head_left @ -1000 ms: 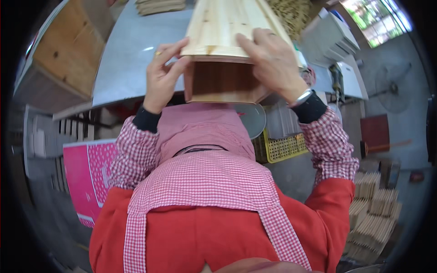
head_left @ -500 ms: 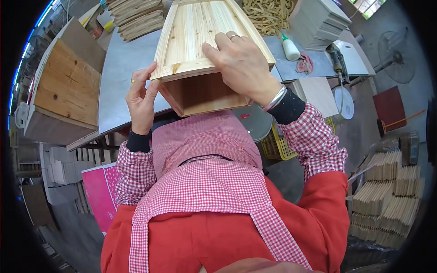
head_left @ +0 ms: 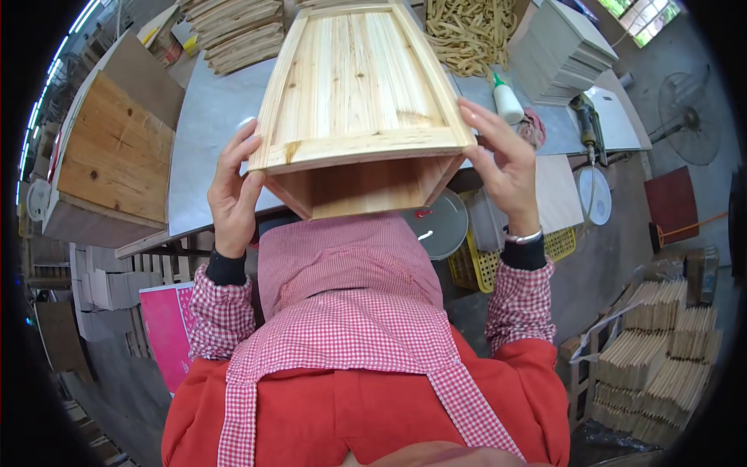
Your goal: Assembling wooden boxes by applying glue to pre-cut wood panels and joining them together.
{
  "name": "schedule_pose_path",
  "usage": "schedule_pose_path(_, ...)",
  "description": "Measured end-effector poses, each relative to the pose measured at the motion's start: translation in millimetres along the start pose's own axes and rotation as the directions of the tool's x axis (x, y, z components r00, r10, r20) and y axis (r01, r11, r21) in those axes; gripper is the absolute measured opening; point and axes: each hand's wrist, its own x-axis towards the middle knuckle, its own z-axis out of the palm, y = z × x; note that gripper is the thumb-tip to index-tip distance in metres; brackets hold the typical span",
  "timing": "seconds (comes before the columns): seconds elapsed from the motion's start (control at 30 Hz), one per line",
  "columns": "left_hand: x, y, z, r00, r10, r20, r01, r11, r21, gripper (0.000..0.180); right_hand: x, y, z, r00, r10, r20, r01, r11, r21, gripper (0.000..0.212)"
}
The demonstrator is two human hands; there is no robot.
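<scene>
In the head view, the left hand holds the near left corner of a pale wooden box, its fingers on the left edge and its thumb against the corner just below them. The right hand mirrors it, the fingers laid along the right edge and the thumb at the near right corner; on both, thumb and fingers stand a little apart, with the box clasped between the two palms (how firmly, I cannot tell). The box sits centrally in front of the person, its panelled face up and its hollow end turned near, jutting past the near edge of the grey table above the lap; whether its underside rests on the tabletop is hidden. On the left, a broad strip of tabletop separates the box from a large brown-faced wooden block. On the far left lies a stack of wooden pieces. The right side is tighter: a white bottle stands near the right fingertips, a pink cloth just beside it, and a power tool farther right. A heap of tan strips lies beyond, on the far right.
</scene>
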Motion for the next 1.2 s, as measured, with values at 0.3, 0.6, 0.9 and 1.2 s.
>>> schedule_pose_path(0.3, -5, -7, -9, 1.0, 0.002, 0.02, -0.003, 1.0, 0.027, 0.033, 0, -6, -3, 0.987, -0.146, 0.072, 0.162, 0.937, -0.311, 0.032)
schedule_pose_path(0.6, -12, 14, -6, 0.984, -0.159, -0.08, 0.154, 0.986, -0.06, 0.056, 102, 135, -20, 0.996, 0.011, -0.09, -0.048, 0.904, -0.425, 0.033)
schedule_pose_path(0.9, -69, -19, -34, 0.842, -0.45, -0.297, 0.369, 0.882, -0.293, 0.06, 208, 324, -65, 0.894, 0.439, 0.094, -0.089, 0.379, -0.921, 0.032)
schedule_pose_path(1.2, -104, -45, -28, 0.79, -0.521, -0.323, 0.42, 0.844, -0.333, 0.044, 272, 244, -129, 0.995, -0.096, -0.03, -0.002, 0.278, -0.961, 0.031)
